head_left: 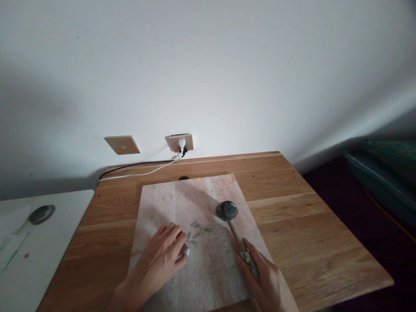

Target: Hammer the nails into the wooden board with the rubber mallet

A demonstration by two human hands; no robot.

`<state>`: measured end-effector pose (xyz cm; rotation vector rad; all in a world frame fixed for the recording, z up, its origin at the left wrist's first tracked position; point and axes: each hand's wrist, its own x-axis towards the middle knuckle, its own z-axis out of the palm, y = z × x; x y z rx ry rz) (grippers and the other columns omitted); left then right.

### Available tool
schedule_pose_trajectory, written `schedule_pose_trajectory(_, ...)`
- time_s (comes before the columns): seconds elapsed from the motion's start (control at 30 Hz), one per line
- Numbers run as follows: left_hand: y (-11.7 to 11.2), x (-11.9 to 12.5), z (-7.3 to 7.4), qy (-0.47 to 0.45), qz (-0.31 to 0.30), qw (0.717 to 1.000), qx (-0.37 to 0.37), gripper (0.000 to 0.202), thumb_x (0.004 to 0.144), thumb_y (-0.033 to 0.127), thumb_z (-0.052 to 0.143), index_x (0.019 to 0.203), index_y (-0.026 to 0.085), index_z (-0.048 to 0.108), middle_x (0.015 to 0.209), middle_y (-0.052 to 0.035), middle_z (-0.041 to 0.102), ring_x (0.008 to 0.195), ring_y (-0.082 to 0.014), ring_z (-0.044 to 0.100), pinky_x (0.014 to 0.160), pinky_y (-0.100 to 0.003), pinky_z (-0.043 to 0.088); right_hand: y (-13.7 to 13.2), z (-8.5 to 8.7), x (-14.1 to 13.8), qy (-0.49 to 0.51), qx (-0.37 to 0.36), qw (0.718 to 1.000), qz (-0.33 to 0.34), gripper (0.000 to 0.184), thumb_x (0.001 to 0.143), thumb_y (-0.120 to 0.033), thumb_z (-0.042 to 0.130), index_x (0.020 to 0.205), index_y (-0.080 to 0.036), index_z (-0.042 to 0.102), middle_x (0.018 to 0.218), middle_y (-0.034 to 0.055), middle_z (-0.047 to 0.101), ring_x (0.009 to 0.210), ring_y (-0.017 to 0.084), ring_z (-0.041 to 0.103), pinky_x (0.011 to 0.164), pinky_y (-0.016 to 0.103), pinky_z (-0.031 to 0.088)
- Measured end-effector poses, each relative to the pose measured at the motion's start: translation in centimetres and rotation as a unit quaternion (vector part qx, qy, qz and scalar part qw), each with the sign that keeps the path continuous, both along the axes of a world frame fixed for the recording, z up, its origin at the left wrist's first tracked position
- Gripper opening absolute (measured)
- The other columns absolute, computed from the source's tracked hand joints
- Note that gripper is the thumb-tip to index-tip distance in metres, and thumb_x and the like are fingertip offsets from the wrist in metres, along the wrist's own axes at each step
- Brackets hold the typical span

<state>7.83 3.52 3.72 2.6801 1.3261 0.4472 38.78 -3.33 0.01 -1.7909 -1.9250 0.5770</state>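
Observation:
My right hand [264, 277] is wrapped round the wooden handle of a rubber mallet [229, 211], its black head raised toward the back right of a worn whitish board [208, 268]. Over the board's left part, my left hand [165, 251] has its fingers curled, with a small white object [186, 251] showing between thumb and fingers. Most of that object is hidden, so its kind is unclear. Just right of the left fingertips lie several small, thin metal pieces [203, 231], perhaps nails or screws. A row of tiny dark holes or dots crosses the far part of the board.
Beneath the board is a wooden tabletop [292, 234] against a white wall. A white and a black cable [139, 174] run from a wall socket [181, 143] along the back left edge. A white surface [48, 251] adjoins on the left; dark bedding [383, 203] lies right.

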Motion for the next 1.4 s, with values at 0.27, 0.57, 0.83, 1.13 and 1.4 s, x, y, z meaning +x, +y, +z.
schedule_pose_trajectory(0.27, 0.2, 0.7, -0.2, 0.004, 0.011, 1.0, -0.012, 0.019, 0.084, 0.004, 0.061, 0.09, 0.022, 0.057, 0.09, -0.002, 0.065, 0.082, -0.0221, 0.063, 0.075, -0.037, 0.051, 0.1, 0.0, -0.2, -0.021, 0.007, 1.0, 0.013, 0.051, 0.108, -0.044, 0.047, 0.14, -0.009, 0.064, 0.122, 0.0186, 0.08, 0.11, 0.03, 0.079, 0.084, 0.03, 0.067)
schedule_pose_trajectory(0.57, 0.3, 0.1, -0.5, -0.076, 0.016, 0.997, 0.002, 0.024, 0.082, -0.001, 0.055, 0.088, 0.022, 0.051, 0.082, -0.0001, 0.063, 0.076, -0.0204, 0.062, 0.07, -0.034, 0.05, 0.3, 0.4, -0.3, -0.009, 0.008, 1.0, -0.003, 0.048, 0.106, -0.045, 0.05, 0.137, -0.013, 0.069, 0.117, 0.0157, 0.082, 0.103, 0.03, 0.081, 0.078, 0.029, 0.068)
schedule_pose_trajectory(0.83, 2.8, 0.6, 0.9, -0.116, 0.022, 0.993, -0.021, 0.023, 0.083, 0.001, 0.054, 0.092, 0.023, 0.056, 0.086, -0.0005, 0.066, 0.079, -0.019, 0.064, 0.073, -0.031, 0.051, 0.1, -0.3, -0.2, -0.009, 0.016, 1.0, -0.002, 0.049, 0.106, -0.046, 0.048, 0.137, -0.014, 0.069, 0.118, 0.0164, 0.082, 0.104, 0.03, 0.081, 0.078, 0.03, 0.068)
schedule_pose_trajectory(1.13, 10.4, 5.2, 0.2, -0.288, 0.018, 0.943, -0.165, 0.013, 0.081, 0.009, 0.057, 0.087, 0.02, 0.062, 0.08, 0.0014, 0.066, 0.073, -0.0137, 0.06, 0.072, -0.025, 0.049, 0.3, 0.6, -1.0, 0.074, -0.009, 0.995, -0.06, 0.047, 0.102, -0.05, 0.053, 0.128, -0.016, 0.073, 0.104, 0.0119, 0.084, 0.09, 0.027, 0.083, 0.075, 0.028, 0.067)
schedule_pose_trajectory(1.4, 15.1, 8.8, -0.9, -0.308, -0.022, 0.933, -0.183, 0.02, 0.08, 0.004, 0.059, 0.089, 0.019, 0.069, 0.086, -0.0024, 0.071, 0.075, -0.0153, 0.062, 0.073, -0.026, 0.051, 0.3, 1.1, -1.7, 0.15, -0.015, 0.982, -0.118, 0.047, 0.098, -0.055, 0.059, 0.121, -0.019, 0.076, 0.093, 0.0098, 0.083, 0.081, 0.027, 0.08, 0.071, 0.029, 0.063)
